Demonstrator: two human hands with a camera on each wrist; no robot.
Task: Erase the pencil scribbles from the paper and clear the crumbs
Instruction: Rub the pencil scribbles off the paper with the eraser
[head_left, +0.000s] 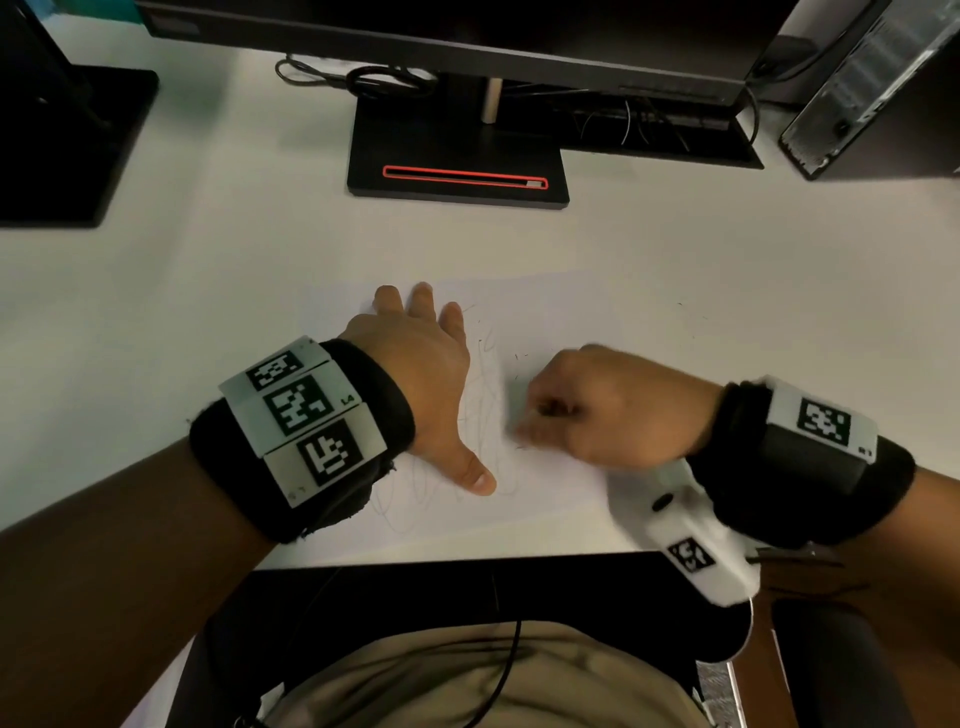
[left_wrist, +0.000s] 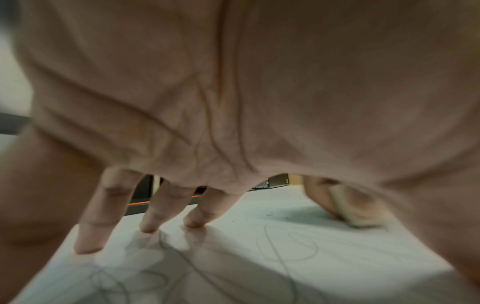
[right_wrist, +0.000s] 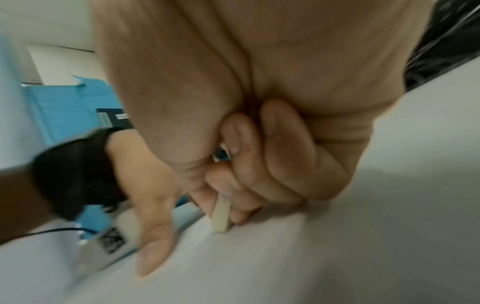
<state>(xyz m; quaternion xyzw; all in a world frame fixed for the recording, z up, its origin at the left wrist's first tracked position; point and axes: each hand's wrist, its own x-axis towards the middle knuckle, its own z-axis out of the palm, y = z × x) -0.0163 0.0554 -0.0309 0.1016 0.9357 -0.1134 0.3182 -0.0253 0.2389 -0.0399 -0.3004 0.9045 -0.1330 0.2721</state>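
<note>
A white sheet of paper (head_left: 550, 322) lies on the white desk near its front edge, with faint pencil scribbles (head_left: 483, 405) down its middle. My left hand (head_left: 431, 374) lies flat on the paper's left part, fingers spread and straight, thumb pointing toward me. My right hand (head_left: 587, 410) is curled into a fist just right of the scribbles and pinches a cream eraser (right_wrist: 221, 214) whose end touches the paper; the eraser (left_wrist: 358, 211) also shows past my left palm. Small dark crumbs (head_left: 519, 358) are scattered on the paper beyond my right hand.
A black monitor base (head_left: 457, 161) with a red-edged slot stands behind the paper. Another dark stand (head_left: 62, 135) is at the far left, a computer case (head_left: 872, 93) at the far right, with cables behind. The desk's front edge (head_left: 467, 553) runs just below my wrists.
</note>
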